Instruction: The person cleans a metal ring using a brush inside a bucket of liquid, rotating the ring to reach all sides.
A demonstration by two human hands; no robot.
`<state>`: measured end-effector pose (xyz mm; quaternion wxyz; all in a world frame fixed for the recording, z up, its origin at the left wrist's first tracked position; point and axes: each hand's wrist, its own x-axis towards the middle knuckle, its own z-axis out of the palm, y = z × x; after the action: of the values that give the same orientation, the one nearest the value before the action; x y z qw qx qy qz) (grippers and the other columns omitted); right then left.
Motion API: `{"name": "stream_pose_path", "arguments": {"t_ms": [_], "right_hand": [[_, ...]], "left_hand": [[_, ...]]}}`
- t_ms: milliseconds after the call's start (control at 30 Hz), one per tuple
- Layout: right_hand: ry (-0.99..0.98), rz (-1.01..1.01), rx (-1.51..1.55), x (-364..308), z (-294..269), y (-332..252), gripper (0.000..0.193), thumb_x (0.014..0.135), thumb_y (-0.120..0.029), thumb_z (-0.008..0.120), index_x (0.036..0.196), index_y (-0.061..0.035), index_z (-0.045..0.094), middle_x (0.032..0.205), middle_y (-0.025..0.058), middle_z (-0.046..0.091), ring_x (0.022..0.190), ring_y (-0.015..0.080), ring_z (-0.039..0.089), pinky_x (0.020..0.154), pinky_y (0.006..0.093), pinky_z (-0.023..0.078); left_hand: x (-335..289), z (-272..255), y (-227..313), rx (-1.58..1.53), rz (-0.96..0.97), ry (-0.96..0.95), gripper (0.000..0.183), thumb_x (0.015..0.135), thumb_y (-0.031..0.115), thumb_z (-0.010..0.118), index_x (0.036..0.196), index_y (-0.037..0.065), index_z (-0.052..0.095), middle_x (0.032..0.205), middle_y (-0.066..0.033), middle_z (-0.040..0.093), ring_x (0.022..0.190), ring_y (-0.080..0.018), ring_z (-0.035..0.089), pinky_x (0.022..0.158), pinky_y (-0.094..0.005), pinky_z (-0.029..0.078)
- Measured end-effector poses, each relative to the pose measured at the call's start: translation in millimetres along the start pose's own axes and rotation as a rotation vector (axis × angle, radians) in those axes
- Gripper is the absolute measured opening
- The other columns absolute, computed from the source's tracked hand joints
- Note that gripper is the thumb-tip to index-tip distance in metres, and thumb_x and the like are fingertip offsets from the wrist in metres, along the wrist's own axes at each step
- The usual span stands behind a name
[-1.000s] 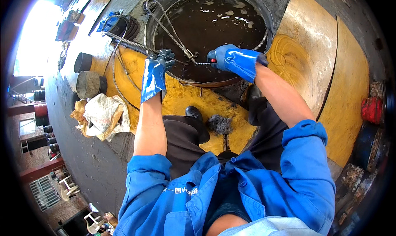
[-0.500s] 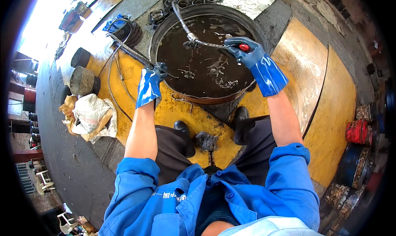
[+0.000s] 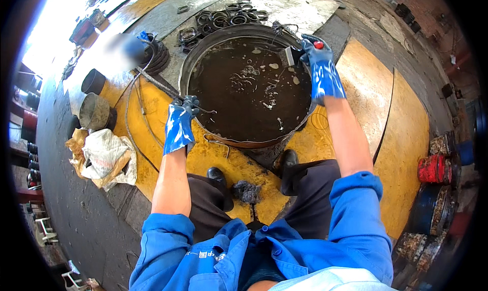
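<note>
A wide round metal tub (image 3: pixel 185 82) of dark, murky liquid stands in front of me. At its left rim my left hand (image 3: pixel 185 108), in a blue rubber glove, is closed around a wire rope (image 3: pixel 161 85); the rope's thin end pokes out over the liquid. My right hand (image 3: pixel 316 54), gloved too, grips a flat brush (image 3: pixel 292 56) near the tub's far right rim. The brush's bristles point left over the liquid, and a red handle end shows at the glove. A dark tangled strand (image 3: pixel 278 28) lies at the far rim, beyond the brush.
Several metal rings (image 3: pixel 221 20) are piled behind the tub. Left of it are a rope coil (image 3: pixel 160 57), two round buckets (image 3: pixel 94 111) and a white sack (image 3: pixel 108 151). A dark fibrous clump (image 3: pixel 247 192) lies between my feet on yellow plates. A red can (image 3: pixel 434 170) stands far right.
My right hand has shifted right and slightly away. The braided strand that stretched across the tub to it has swung back to the far rim, and the brush shows. My left hand keeps its grip.
</note>
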<state>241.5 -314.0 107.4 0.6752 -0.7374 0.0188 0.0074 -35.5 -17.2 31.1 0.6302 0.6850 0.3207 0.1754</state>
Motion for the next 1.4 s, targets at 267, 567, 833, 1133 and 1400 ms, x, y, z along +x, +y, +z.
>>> {"name": "stream_pose_path", "arguments": {"t_ms": [267,567,833,1133,1400], "right_hand": [[0.045,-0.277,-0.388,73.4,-31.8,43.6,0.019,0.092,-0.020,0.070,0.109,-0.0126,0.074,0.092,0.0063,0.074,0.074,0.0157,0.069,0.069,0.0307,0.055],[0.130,-0.847,-0.510,62.5,-71.1,66.6,0.020,0.090,-0.016,0.070,0.110,-0.0145,0.073,0.106,0.0078,0.074,0.096,0.0205,0.071,0.086,0.0319,0.055],[-0.047,-1.133,-0.362,-55.3,-37.8,11.7,0.022,0.084,-0.006,0.069,0.105,-0.0124,0.075,0.104,0.0101,0.074,0.093,0.0253,0.073,0.083,0.0328,0.058],[-0.384,-0.497,-0.324,-101.9,12.1,113.1,0.025,0.089,-0.013,0.067,0.113,-0.0169,0.072,0.104,0.0079,0.073,0.087,0.0222,0.072,0.074,0.0323,0.057],[-0.507,-0.202,-0.450,-78.4,47.1,168.3,0.019,0.091,-0.022,0.068,0.103,-0.0075,0.071,0.090,0.0044,0.072,0.082,0.0140,0.065,0.080,0.0311,0.053]], "left_hand": [[13.8,12.8,-2.8,-0.011,0.031,0.008,0.028,0.103,0.017,0.051,0.112,-0.005,0.066,0.097,-0.0131,0.072,0.077,-0.0173,0.068,0.072,-0.0284,0.057],[15.2,9.4,-3.6,-0.054,0.017,-0.007,0.026,0.101,0.017,0.053,0.112,-0.002,0.068,0.098,-0.0129,0.073,0.077,-0.0161,0.068,0.070,-0.0278,0.057],[17.8,5.4,-12.3,0.000,0.007,-0.028,0.027,0.102,0.020,0.052,0.114,0.000,0.066,0.099,-0.0112,0.072,0.077,-0.0155,0.065,0.070,-0.0280,0.052],[10.5,21.2,-13.1,0.040,0.027,-0.044,0.028,0.102,0.020,0.052,0.113,-0.001,0.066,0.096,-0.0102,0.072,0.073,-0.0137,0.065,0.065,-0.0262,0.051],[35.4,13.4,-29.8,0.039,-0.016,-0.049,0.032,0.104,0.026,0.049,0.114,0.000,0.067,0.096,-0.0100,0.073,0.072,-0.0142,0.067,0.065,-0.0254,0.051]]}}
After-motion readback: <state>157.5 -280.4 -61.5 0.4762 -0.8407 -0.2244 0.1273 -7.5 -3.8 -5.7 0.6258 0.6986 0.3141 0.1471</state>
